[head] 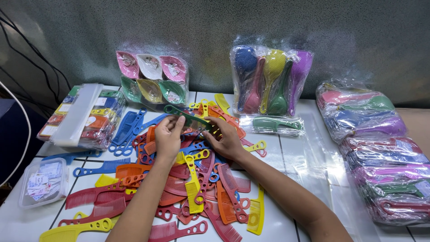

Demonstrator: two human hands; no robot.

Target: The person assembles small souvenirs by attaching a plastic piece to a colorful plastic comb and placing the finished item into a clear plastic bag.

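Beneath both hands: white tiled table (291,157), spread with a loose heap of combs (188,188) in red, orange, yellow and blue, handles crossing every way. Right of the right hand: stacks of bagged combs (380,179), well apart; nearer, a single bagged green comb (273,124) just beyond the knuckles. Beyond both hands, against the wall: a bag of hairbrushes (268,80) and a bag of leaf-shaped dishes (150,78). Left of the left hand: a wrapped block of boxed goods (80,117), and a small clear tub of paper tags (42,181) nearer the body.

Held above the heap, between the two hands: dark green comb (188,117), slightly tilted, ring end pointing left and away. Left hand (168,136) closed on it, thumb and fingers pinching near the handle. Right hand (224,139) closed on the toothed end, fingers curled under; something clear and glossy seems to lie there, too faint to confirm as a sleeve.

Judgement on handling: grip by spine rather than teeth advised, since teeth flex and snag. Comb best kept level and clear of the heap, so that loose handles below are not hooked and dragged. Light, even pinch from both sides sufficient.
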